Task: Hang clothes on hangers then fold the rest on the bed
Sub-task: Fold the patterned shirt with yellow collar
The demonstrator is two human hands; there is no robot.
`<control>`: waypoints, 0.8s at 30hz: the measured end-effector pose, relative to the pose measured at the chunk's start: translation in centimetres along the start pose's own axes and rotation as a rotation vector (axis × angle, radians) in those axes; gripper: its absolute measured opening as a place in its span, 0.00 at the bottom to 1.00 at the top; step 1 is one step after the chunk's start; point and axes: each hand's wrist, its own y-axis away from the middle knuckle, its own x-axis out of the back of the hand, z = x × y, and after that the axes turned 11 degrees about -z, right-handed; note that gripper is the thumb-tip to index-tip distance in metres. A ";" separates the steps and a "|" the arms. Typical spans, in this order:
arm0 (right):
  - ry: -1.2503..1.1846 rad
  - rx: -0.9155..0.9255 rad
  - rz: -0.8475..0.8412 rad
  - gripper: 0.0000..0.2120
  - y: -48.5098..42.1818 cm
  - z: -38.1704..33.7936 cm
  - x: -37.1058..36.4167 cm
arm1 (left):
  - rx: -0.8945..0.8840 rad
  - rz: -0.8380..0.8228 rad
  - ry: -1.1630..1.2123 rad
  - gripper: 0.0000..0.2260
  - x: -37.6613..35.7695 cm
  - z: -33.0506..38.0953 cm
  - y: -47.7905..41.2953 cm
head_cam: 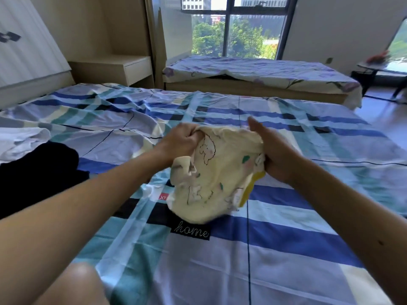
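A small cream garment [217,177] printed with cartoon animals and a yellow trim hangs bunched above the bed [275,249]. My left hand [180,140] grips its upper left edge in a fist. My right hand [272,150] holds its right side, with fingers curled into the cloth and the thumb up. The garment's lower part droops toward the blue plaid sheet. No hanger is in view.
A dark garment [37,172] and a white garment [19,142] lie on the bed at the left. A second bed [264,73] stands beyond, under the window. A wooden nightstand [123,69] is at the back left. My knee [74,285] shows at the bottom.
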 end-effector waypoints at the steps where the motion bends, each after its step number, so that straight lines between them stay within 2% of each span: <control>1: -0.009 0.008 -0.056 0.14 0.6 -1.0 0.7 | -0.021 -0.017 -0.009 0.16 0.4 1.1 -0.3; 3: 0.005 0.063 -0.166 0.17 1.8 -2.6 2.3 | -0.056 -0.065 -0.001 0.17 1.1 2.8 -0.8; 4: 0.041 0.080 -0.201 0.22 2.4 -3.3 3.3 | -0.069 -0.086 0.008 0.17 1.5 3.4 -1.0; 6: 0.183 0.085 -0.188 0.26 3.1 -4.3 5.0 | -0.092 -0.118 -0.008 0.17 2.1 4.3 -1.1; 8: 0.309 0.129 -0.117 0.22 3.8 -5.3 6.0 | -0.124 -0.159 -0.067 0.15 2.5 5.0 -1.1; 13: 0.322 0.340 -0.024 0.15 3.9 -6.9 7.3 | -0.052 -0.304 -0.249 0.10 2.1 5.5 -1.2; 15: 0.338 0.367 0.015 0.13 3.9 -7.3 7.8 | -0.017 -0.266 -0.349 0.10 1.7 5.3 -1.5; 19: 0.361 0.364 0.125 0.12 4.3 -8.8 8.8 | 0.014 -0.156 -0.385 0.12 1.5 4.8 -2.4; 24: 0.366 0.436 0.208 0.11 4.3 -10.2 10.1 | 0.030 -0.154 -0.389 0.12 2.7 4.1 -3.2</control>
